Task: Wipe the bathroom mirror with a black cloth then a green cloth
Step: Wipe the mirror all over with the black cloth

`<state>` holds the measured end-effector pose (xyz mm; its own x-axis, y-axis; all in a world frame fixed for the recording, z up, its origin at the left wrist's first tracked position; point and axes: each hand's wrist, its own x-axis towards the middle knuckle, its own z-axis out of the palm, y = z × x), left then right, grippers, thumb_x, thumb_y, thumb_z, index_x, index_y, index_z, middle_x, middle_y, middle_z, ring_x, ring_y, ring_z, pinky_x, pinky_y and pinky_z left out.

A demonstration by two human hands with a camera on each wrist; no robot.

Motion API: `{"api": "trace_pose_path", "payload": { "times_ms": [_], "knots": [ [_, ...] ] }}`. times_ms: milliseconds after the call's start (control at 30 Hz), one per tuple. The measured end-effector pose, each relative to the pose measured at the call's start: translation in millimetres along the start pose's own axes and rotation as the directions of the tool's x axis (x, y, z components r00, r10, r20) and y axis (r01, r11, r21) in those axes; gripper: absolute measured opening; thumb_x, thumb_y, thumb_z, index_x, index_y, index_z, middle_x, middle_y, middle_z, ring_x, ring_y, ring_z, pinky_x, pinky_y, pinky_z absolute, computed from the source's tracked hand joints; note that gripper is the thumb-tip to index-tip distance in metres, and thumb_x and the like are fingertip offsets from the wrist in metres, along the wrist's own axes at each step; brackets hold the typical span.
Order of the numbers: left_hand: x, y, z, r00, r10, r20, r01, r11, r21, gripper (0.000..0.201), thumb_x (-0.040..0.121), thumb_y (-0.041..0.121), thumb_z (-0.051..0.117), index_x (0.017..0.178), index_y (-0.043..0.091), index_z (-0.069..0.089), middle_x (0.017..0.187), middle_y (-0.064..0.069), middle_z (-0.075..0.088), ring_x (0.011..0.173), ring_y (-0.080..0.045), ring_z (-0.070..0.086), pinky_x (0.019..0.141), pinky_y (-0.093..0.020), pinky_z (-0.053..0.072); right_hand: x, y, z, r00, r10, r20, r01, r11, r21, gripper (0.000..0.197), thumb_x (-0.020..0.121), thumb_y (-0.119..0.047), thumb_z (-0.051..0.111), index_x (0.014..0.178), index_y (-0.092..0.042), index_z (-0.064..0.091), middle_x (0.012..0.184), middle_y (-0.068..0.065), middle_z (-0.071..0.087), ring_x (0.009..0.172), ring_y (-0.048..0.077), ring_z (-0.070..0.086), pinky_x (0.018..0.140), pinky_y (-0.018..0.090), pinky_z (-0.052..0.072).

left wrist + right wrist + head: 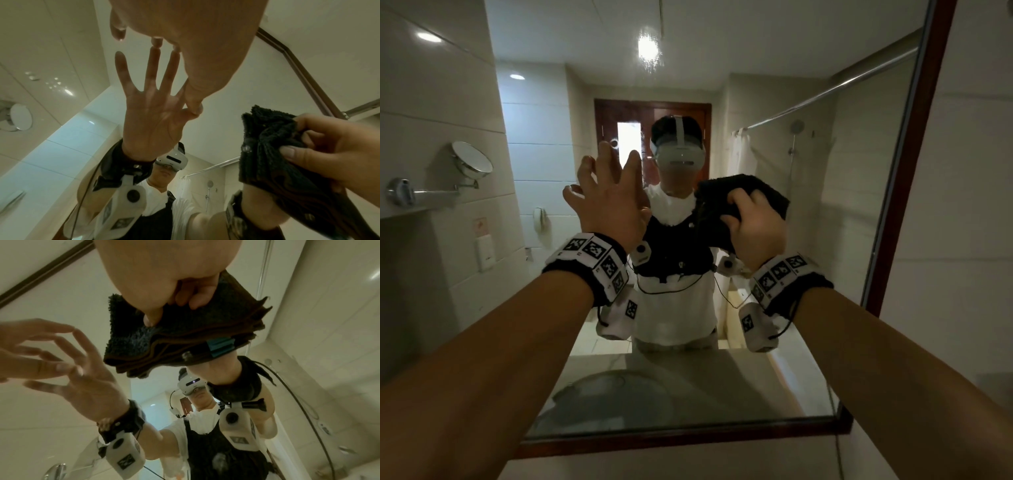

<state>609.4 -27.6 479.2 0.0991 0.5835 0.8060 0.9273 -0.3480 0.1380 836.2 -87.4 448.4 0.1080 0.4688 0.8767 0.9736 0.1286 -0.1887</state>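
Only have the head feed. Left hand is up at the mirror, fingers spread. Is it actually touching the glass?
Observer: Yes. In the left wrist view, the left hand's fingertips meet their reflection on the mirror.
Operator: Is the black cloth flat or bunched?
Observer: Folded in layers; the right wrist view shows the black cloth with stacked edges.
Operator: Any markings on it?
Observer: A teal tag on its folded edge.
Operator: Right hand's grip?
Observer: The right hand curls thumb and fingers round it.
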Motion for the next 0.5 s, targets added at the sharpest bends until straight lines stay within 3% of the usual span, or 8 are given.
{"api": "trace_pose_path", "payload": {
  "times_ms": [133,267,400,500],
  "knots": [
    [-2,-3,-3,1.000,0.008,0.019,-0.008,1.000,0.010,0.101,0.075,0.033,0.080,0.154,0.035,0.016,0.163,-0.008,0.003,0.147,-0.040,0.010,0.108,-0.071,0.022,-1,14,-11,0.998,-0.029,0.054,0.029,1.000,-0.002,0.022,0.093,-0.026,0.060,0.114,-0.019,0.058,0.103,-0.002,0.054,0.085,0.013,0.051,0.067,0.023,0.035],
    [-4,-3,-4,0.999,0.021,0.027,-0.021,1.000,0.017,0.101,0.076,0.034,0.079,0.154,0.035,0.015,0.164,-0.008,0.001,0.147,-0.041,0.011,0.108,-0.072,0.022,-7,46,-34,0.990,0.144,0.013,-0.144,0.989,0.024,0.021,0.094,-0.025,0.060,0.113,-0.019,0.055,0.102,-0.006,0.048,0.086,0.010,0.044,0.062,0.011,0.024],
    [-2,-2,-3,1.000,0.018,0.024,-0.018,1.000,-0.003,0.101,0.076,0.031,0.078,0.154,0.036,0.015,0.164,-0.009,0.000,0.147,-0.042,0.009,0.107,-0.072,0.024,-6,48,-33,0.984,0.179,0.005,-0.179,0.984,0.027,0.022,0.093,-0.023,0.061,0.114,-0.018,0.055,0.104,-0.004,0.048,0.088,0.012,0.044,0.060,0.018,0.027],
    [-2,-1,1,1.000,0.006,0.016,-0.006,1.000,-0.006,0.102,0.074,0.031,0.079,0.154,0.036,0.015,0.164,-0.008,0.000,0.148,-0.042,0.009,0.107,-0.072,0.024,-7,27,-22,0.991,0.128,0.032,-0.128,0.991,0.030,0.021,0.092,-0.023,0.061,0.113,-0.018,0.056,0.101,-0.005,0.049,0.085,0.013,0.046,0.062,0.020,0.028]
  ]
}}
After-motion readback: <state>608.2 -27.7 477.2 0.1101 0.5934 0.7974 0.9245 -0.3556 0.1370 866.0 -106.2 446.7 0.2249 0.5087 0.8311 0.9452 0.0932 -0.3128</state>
